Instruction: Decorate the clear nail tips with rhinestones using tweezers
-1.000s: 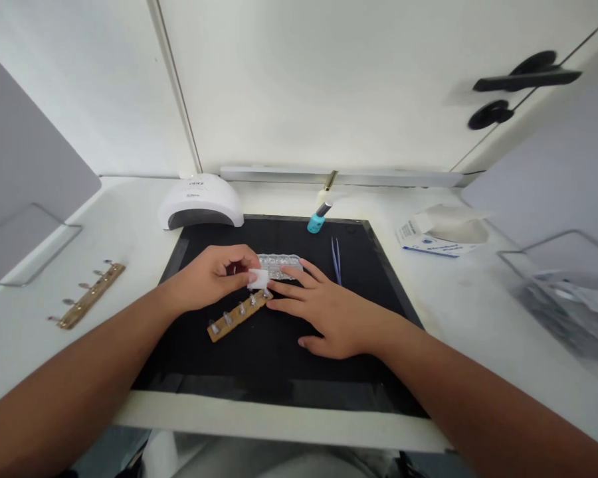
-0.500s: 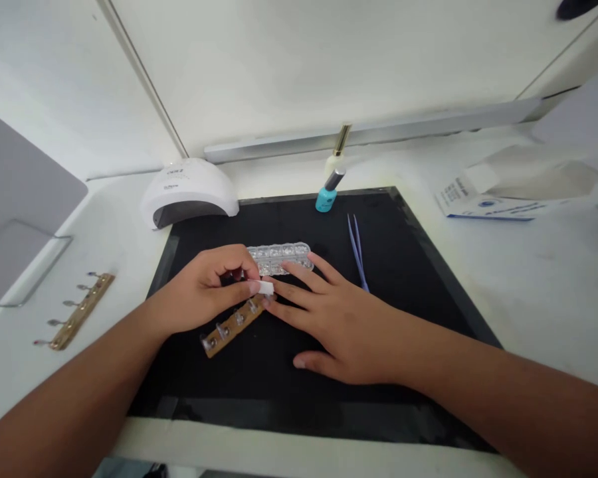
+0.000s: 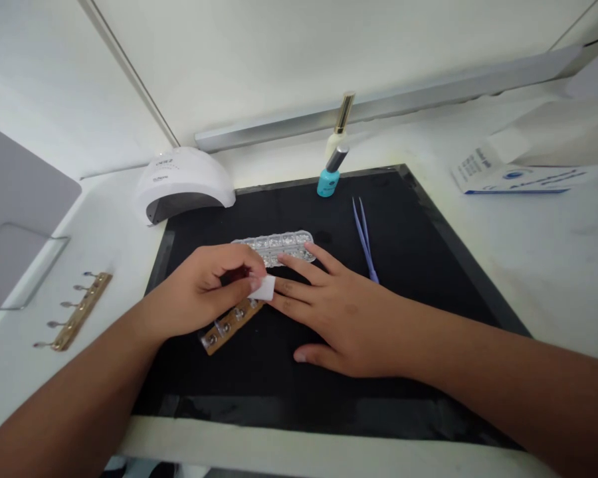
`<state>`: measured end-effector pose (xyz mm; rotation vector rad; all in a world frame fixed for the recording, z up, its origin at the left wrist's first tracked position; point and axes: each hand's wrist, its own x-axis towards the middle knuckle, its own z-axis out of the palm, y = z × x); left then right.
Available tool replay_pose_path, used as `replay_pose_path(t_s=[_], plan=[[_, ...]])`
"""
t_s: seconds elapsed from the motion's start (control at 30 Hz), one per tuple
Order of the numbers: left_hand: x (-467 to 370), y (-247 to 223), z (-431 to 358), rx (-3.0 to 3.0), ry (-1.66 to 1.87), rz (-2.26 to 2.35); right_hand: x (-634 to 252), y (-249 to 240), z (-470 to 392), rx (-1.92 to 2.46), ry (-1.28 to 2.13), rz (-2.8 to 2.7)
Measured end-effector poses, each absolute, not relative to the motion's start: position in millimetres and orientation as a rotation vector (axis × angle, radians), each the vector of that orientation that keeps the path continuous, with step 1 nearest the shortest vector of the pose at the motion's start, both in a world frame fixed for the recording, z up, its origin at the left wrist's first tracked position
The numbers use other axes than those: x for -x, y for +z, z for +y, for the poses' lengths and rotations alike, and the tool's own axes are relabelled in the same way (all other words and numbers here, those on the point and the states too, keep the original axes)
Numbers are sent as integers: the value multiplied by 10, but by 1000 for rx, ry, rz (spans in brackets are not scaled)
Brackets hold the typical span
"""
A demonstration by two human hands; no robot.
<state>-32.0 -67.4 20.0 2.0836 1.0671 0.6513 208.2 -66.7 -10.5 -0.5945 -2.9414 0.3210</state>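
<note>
My left hand point(image 3: 224, 282) pinches a small white wipe point(image 3: 264, 288) between thumb and fingers. The wipe lies against the fingertips of my right hand point(image 3: 343, 315) and hides some of them. With its fingers spread, my right hand rests palm down over the black mat point(image 3: 289, 388) and grips nothing. Partly beneath my left hand is a wooden nail tip stand point(image 3: 232, 325) with several clear tips. A clear compartment case of rhinestones point(image 3: 299, 243) sits just beyond both hands, partly covered by my fingers.
Blue tweezers point(image 3: 363, 242) lie on the mat to the right. Behind are a turquoise polish bottle point(image 3: 329, 179), a pale gold-capped bottle point(image 3: 343, 119) and a white nail lamp point(image 3: 184, 182). A second tip stand point(image 3: 82, 312) is far left; an open carton point(image 3: 518, 169) stands right.
The white wipe has turned so that more of its flat face shows over my right fingertips. Both hands remain nearly in place. The view has shifted slightly.
</note>
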Motion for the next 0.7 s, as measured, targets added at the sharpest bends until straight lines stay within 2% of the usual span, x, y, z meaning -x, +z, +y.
replay_pose_path(t_s=[0.7], plan=[[293,208,-606,-2536,492,925,-2060,-160,-687,584,254,-2890]])
